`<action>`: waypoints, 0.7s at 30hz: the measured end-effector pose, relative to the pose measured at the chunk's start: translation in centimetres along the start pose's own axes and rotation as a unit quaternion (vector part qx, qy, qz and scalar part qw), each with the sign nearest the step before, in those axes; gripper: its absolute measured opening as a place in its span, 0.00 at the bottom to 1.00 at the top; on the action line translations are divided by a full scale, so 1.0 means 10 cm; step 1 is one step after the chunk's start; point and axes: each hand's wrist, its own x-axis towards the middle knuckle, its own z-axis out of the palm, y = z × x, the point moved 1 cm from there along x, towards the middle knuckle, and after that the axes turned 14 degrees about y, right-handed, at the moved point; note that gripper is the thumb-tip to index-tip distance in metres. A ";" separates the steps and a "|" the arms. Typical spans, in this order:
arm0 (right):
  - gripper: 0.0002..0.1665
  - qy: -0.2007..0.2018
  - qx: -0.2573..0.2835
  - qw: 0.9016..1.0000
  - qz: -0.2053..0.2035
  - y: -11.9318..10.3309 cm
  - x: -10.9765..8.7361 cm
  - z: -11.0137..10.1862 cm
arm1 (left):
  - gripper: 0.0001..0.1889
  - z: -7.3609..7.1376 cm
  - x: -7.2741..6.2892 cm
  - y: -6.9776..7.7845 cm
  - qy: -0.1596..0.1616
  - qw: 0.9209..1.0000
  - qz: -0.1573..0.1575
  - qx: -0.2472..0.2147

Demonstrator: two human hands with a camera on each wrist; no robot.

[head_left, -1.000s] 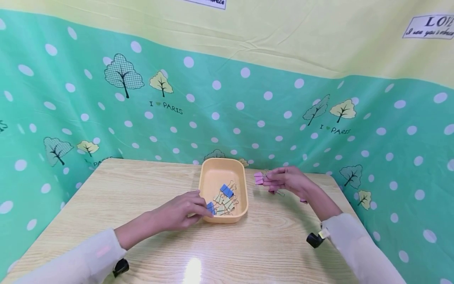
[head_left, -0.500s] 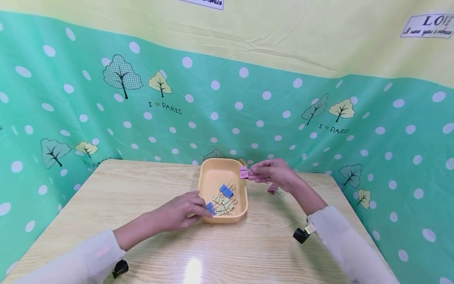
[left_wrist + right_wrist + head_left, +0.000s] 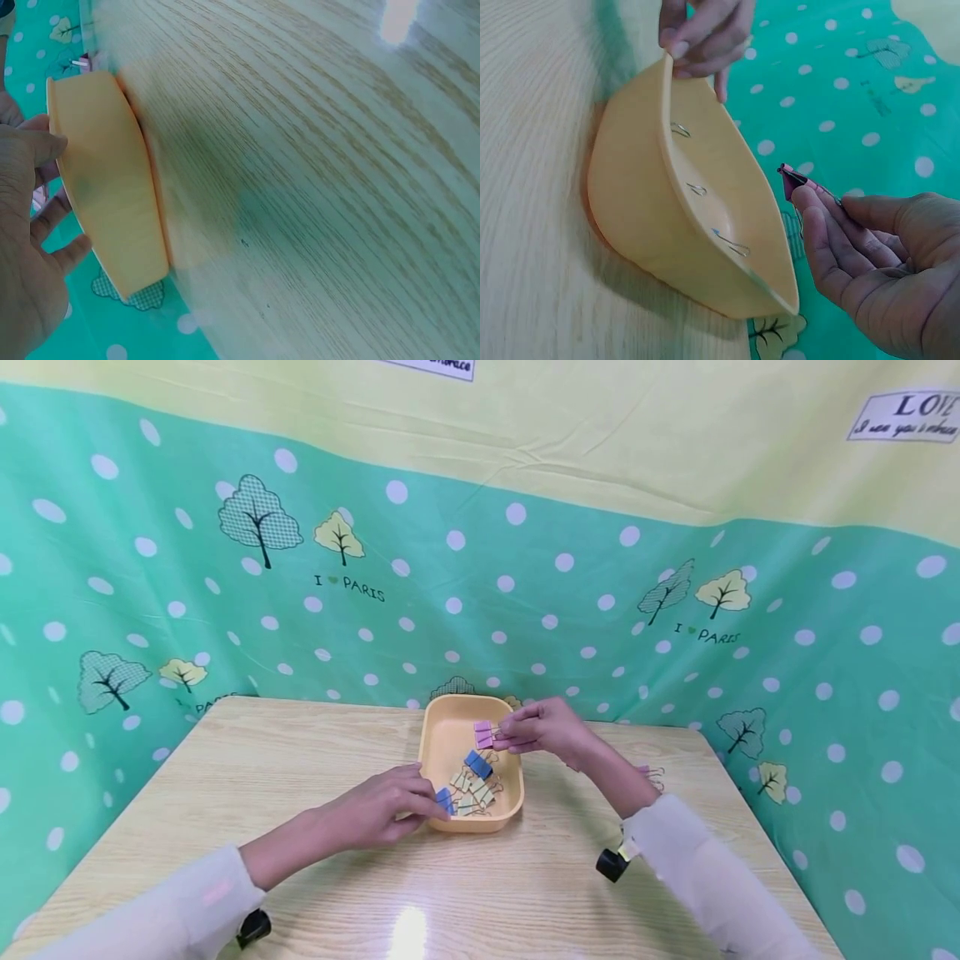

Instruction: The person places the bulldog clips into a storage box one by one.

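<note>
Grip (image 3: 546, 729) pinching clip (image 3: 483, 735), wooden table (image 3: 555, 868); dotted cloth (image 3: 480, 639)

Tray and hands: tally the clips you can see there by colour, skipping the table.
Blue clips in the tray: 2
Yellow clips, overlapping in the tray: 3 visible
Pink clip in the right hand: 1
Total: 6 visible

Bright head view; white glare (image 3: 408, 933) on tabletop (image 3: 540, 881); wrist views hazier.
</note>
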 end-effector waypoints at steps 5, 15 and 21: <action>0.15 0.001 -0.001 1.000 0.002 0.00 0.00 0.14 | 0.19 0.01 -0.01 0.00 -0.003 1.000 -0.001 0.002; 0.13 0.004 -0.008 1.000 -0.003 0.01 0.00 0.39 | 0.19 0.00 -0.01 0.00 -0.007 1.000 -0.008 0.003; 0.12 -0.003 -0.026 1.000 -0.009 0.02 -0.03 0.51 | 0.19 0.00 -0.01 0.00 -0.004 1.000 -0.005 -0.003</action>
